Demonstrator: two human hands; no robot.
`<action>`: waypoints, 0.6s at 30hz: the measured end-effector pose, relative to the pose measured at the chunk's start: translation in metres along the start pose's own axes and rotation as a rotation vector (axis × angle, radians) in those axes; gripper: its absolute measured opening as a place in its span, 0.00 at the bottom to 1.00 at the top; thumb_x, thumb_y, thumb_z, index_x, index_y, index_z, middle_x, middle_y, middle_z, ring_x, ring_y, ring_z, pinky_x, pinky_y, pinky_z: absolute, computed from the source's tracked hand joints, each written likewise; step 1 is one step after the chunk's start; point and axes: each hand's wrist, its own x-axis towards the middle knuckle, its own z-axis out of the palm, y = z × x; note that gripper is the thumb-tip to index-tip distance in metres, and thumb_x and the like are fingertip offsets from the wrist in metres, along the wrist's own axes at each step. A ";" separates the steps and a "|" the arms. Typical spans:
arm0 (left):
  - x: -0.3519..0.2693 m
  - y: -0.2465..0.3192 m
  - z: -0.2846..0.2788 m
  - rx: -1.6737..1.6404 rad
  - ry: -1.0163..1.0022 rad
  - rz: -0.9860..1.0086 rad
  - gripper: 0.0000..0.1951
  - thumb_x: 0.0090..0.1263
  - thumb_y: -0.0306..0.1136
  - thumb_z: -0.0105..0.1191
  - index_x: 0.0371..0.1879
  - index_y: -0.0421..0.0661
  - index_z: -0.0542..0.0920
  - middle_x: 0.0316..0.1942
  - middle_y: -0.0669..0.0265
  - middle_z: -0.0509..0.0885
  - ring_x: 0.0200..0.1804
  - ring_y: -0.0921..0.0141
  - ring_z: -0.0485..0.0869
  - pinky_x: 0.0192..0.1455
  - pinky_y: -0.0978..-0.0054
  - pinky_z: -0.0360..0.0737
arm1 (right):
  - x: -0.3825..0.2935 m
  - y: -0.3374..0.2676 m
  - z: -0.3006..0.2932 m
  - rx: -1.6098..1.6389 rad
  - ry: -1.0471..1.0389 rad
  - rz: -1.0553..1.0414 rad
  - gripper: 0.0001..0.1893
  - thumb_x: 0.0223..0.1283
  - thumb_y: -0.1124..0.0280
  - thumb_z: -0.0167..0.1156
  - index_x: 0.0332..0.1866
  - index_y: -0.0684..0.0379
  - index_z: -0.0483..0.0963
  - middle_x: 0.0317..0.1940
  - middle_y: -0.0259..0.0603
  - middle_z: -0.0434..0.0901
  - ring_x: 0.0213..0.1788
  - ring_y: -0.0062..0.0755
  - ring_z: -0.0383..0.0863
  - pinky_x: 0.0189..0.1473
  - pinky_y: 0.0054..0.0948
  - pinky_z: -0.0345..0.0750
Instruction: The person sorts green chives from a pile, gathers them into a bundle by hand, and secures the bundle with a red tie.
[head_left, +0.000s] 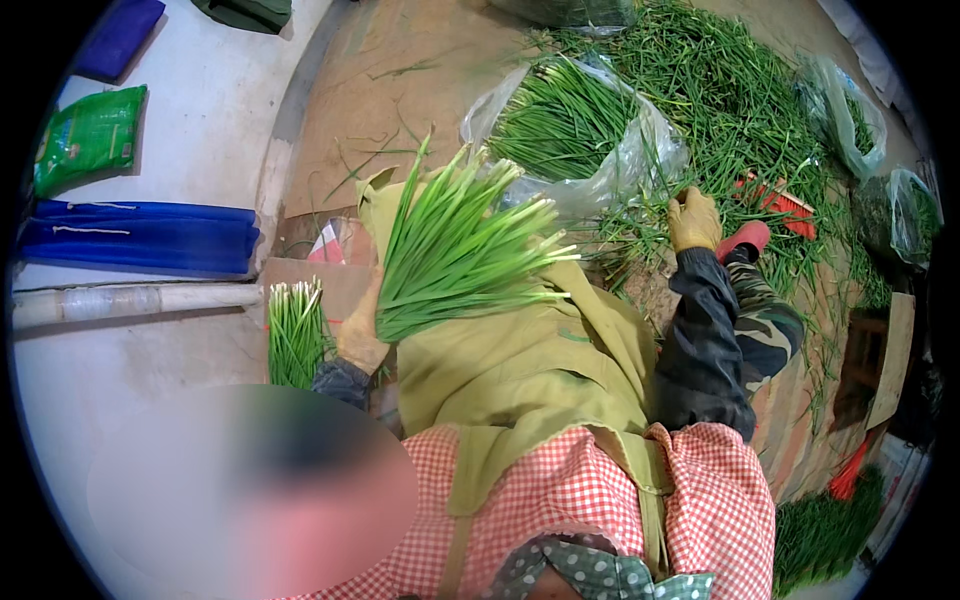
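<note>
My left hand (362, 332), in a tan glove, grips the leafy end of a large bunch of garlic chives (457, 247). The bunch fans out over the olive apron (517, 375) on my lap, its pale cut ends pointing up and to the right. Reaching out to the right, my gloved right hand (695, 219) has its fingers curled at the edge of a spread of loose chives (720, 82); what lies under the fingertips is hidden. A second, smaller bunch of chives (292, 334) stands beside my left wrist, pale ends up.
An open clear plastic bag (645, 161) full of chives sits ahead. Near my right hand are a red slotted plastic piece (787, 210) and a red shoe (746, 238). Blue folded fabric (142, 236) and a green packet (94, 139) lie at left, above a pale pipe (135, 303).
</note>
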 end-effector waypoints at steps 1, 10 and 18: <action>-0.002 0.002 0.002 0.008 -0.012 -0.003 0.42 0.62 0.35 0.62 0.75 0.55 0.54 0.53 0.48 0.81 0.52 0.53 0.83 0.52 0.66 0.79 | -0.007 -0.001 -0.003 0.161 -0.064 -0.040 0.21 0.59 0.53 0.60 0.41 0.63 0.77 0.38 0.50 0.81 0.43 0.51 0.81 0.44 0.46 0.76; 0.008 0.025 -0.033 0.255 -0.146 0.063 0.45 0.59 0.28 0.60 0.76 0.62 0.52 0.52 0.47 0.81 0.52 0.50 0.82 0.50 0.65 0.80 | -0.016 -0.067 0.050 1.343 -0.512 0.388 0.10 0.60 0.66 0.60 0.37 0.62 0.75 0.23 0.30 0.76 0.22 0.17 0.71 0.21 0.19 0.65; 0.139 0.144 -0.132 0.358 -0.844 -0.078 0.47 0.52 0.17 0.55 0.75 0.62 0.56 0.40 0.55 0.84 0.35 0.61 0.86 0.35 0.68 0.81 | -0.065 0.030 0.150 1.474 -0.875 0.931 0.18 0.72 0.49 0.46 0.43 0.53 0.73 0.27 0.32 0.76 0.20 0.24 0.70 0.21 0.25 0.67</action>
